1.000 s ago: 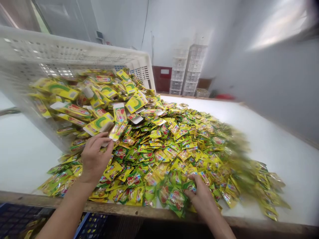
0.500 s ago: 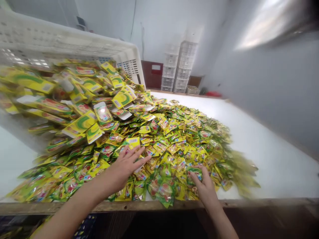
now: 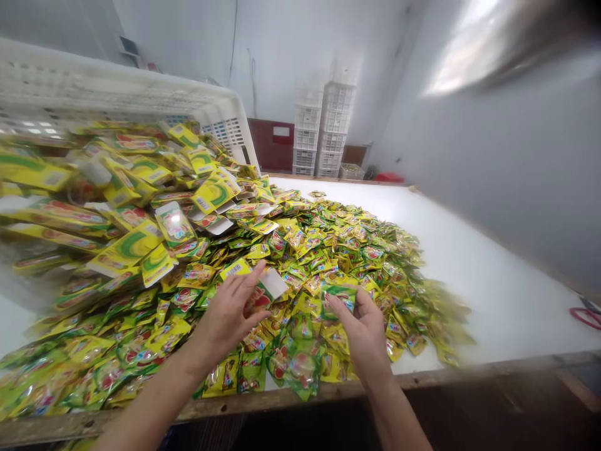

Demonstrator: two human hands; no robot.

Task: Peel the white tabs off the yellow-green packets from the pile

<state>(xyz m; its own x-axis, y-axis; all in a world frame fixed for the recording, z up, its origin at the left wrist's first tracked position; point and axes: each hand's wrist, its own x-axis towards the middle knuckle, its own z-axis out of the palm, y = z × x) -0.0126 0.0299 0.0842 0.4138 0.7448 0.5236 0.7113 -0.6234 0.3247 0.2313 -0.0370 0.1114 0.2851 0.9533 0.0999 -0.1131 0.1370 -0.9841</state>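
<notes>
My left hand grips a small yellow-and-green carton, the thumb at its near side and the fingers over its far side. The carton's white end flap stands open toward the right. Between thumb and fingers, my right hand pinches a green-and-yellow sachet and holds it above the pile, to the right of the carton. Beneath both hands spreads a large heap of similar shiny sachets. Part of the carton is hidden by my left fingers.
A white plastic crate lies tipped at the left, with many yellow cartons spilling out. The white table has a wooden front edge. Red-handled scissors lie at the far right. Stacked crates stand behind.
My left hand has gone from lying spread on the pile to gripping the carton. My right hand has lifted the sachet and brought it left, closer to the carton. The view has shifted right.
</notes>
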